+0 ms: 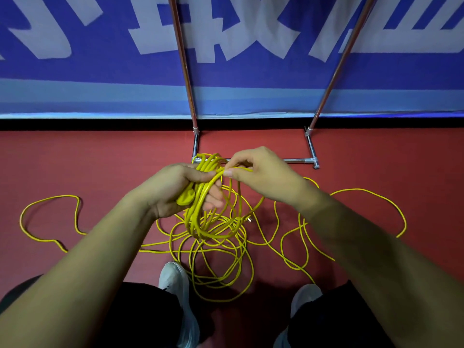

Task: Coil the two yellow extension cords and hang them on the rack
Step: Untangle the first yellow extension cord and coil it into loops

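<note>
My left hand (173,189) grips a bundle of several yellow cord loops (200,209), with the cord's yellow socket end (186,197) in its palm. The loops hang down below the hand. My right hand (261,174) pinches a strand of the same yellow cord (241,169) right beside the top of the bundle. Loose yellow cord (221,259) lies tangled on the red floor below both hands, with long strands trailing left (50,197) and right (376,194). The metal rack (296,160) stands just beyond my hands, its two uprights rising against the wall.
A blue banner with white characters (100,46) covers the wall behind the rack. My two pale shoes (175,280) and dark trouser legs stand on the red floor, with cord loops lying between and beside them. A metal plug end (248,219) lies among the loose cord.
</note>
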A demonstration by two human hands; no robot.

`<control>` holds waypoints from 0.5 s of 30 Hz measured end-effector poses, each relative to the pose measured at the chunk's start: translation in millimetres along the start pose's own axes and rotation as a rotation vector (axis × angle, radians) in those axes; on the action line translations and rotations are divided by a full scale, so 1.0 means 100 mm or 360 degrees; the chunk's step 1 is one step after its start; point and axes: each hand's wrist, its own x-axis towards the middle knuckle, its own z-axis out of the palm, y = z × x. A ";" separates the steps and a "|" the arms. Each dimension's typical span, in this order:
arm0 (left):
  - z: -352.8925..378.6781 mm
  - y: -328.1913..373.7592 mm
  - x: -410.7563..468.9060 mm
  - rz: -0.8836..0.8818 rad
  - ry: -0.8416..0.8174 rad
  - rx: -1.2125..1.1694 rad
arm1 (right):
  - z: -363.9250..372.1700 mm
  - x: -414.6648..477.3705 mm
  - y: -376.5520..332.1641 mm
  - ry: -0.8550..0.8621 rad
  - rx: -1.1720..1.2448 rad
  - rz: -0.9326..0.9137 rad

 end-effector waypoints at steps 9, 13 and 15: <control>-0.23 0.12 -0.08 0.0078 -0.0007 -0.0148 | -0.37 -0.12 0.61 -0.0413 -0.0093 0.0466; -0.26 0.11 -0.11 0.0020 -0.0016 -0.0001 | -0.36 -0.06 0.50 -0.0036 0.0418 0.0440; -0.27 0.10 -0.11 0.0014 -0.0009 0.0041 | -0.36 -0.03 0.39 -0.0017 0.0327 0.0412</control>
